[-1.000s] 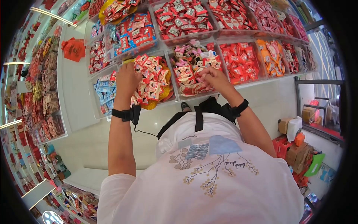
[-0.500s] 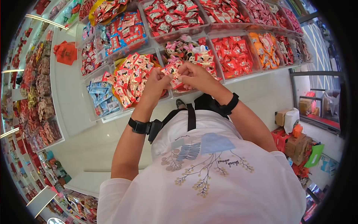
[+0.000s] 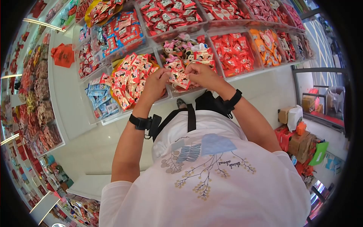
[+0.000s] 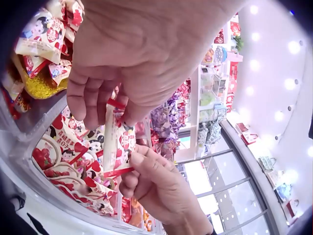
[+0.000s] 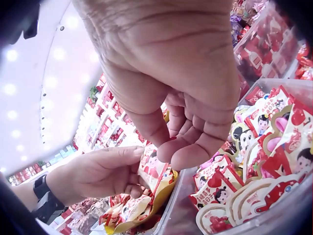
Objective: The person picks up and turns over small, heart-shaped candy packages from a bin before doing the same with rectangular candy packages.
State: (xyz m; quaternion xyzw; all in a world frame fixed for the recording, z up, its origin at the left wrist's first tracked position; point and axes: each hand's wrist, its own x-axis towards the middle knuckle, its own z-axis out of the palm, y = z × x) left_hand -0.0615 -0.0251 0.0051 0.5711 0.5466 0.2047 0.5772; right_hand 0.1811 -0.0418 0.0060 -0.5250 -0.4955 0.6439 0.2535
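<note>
A small cream-and-red candy packet with a cartoon figure is stretched between my two hands, over the bins. My left hand pinches one end of it between thumb and fingers. At the opposite end, the thumb and fingers of my right hand pinch the packet's edge. Beneath the hands sits a clear bin holding similar packets, heart-shaped cards and plush cartoon mouse heads. Left of it, a heap of the same candy packets lies in a bin lined with yellow material.
Bins of red packets, orange packets and blue packets flank the two middle ones. A red bag lies on the white counter at left. Cardboard boxes stand on the floor at right.
My left hand has come right from the heap of candy packets, bringing one packet. My right hand has moved left to meet it and now pinches the packet's other end.
</note>
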